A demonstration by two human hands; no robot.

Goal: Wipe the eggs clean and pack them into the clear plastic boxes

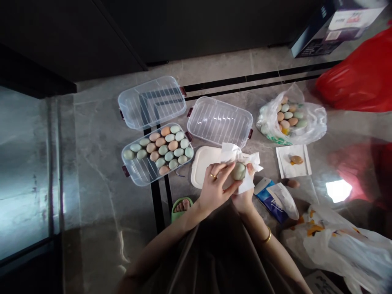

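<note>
A pale green egg (239, 171) is held up in front of me between both hands. My left hand (213, 185) is closed on it, fingertips and thumb at its left side. White tissue (230, 152) lies behind and around the egg, gripped by my right hand (244, 200), whose fingers are partly hidden. Under my hands a white lid (202, 166) rests on the floor. To the left stands a clear plastic box (139, 173) with several green and brown eggs in rows. Right of my hands lies an opened blue tissue pack (271, 201).
Two clear plastic boxes (153, 102) stand behind. A plastic bag of eggs (315, 118) sits at the right. Nearer, a cracked egg (296, 159) lies on a white tissue (283, 167), with a brown egg (293, 183) beside it. A red bag (361, 77) stands far right.
</note>
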